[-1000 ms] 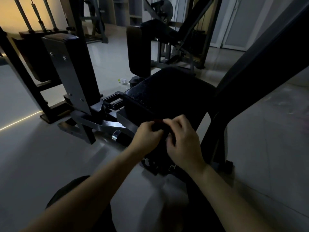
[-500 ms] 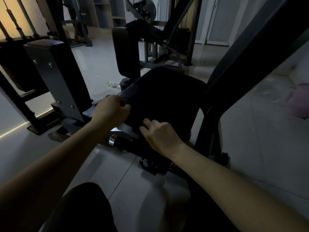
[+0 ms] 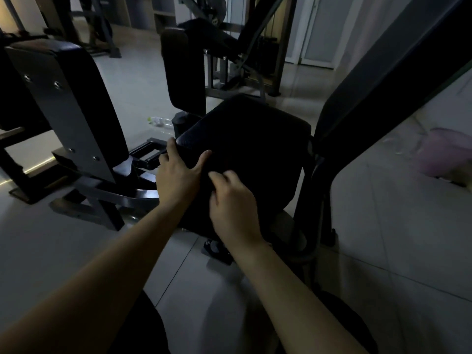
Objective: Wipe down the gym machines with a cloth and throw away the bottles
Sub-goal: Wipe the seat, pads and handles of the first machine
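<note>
**Both grips at the front of the seat, bottle waiting on the floor**

The left grip lies wide and flat over the near left corner of the black seat pad. Its thumb is splayed onto the top and its fingers reach up the corner's edge. It looks to be bracing or smoothing there rather than clutching.

Just to its right, almost touching, the right grip is narrower, fingers bent and bunched against the pad's front edge. I'd guess they gather a cloth for wiping. The room is so dim, though, that I cannot tell dark cloth from dark pad, nor whether those fingers hold anything. If a cloth is there, it sits under or between the two grips.

Beyond the left grip and a little to its left, a clear plastic bottle lies on its side on the pale tiled floor. It is well apart from both grips, just beside the foot of a padded post. Wiping seems the step in hand, with the bottle left for after.

Left of the grips stands an upright padded arm of the machine. Far to the right of the right grip, a pale pink shape sits by the floor, too blurred to name.
</note>
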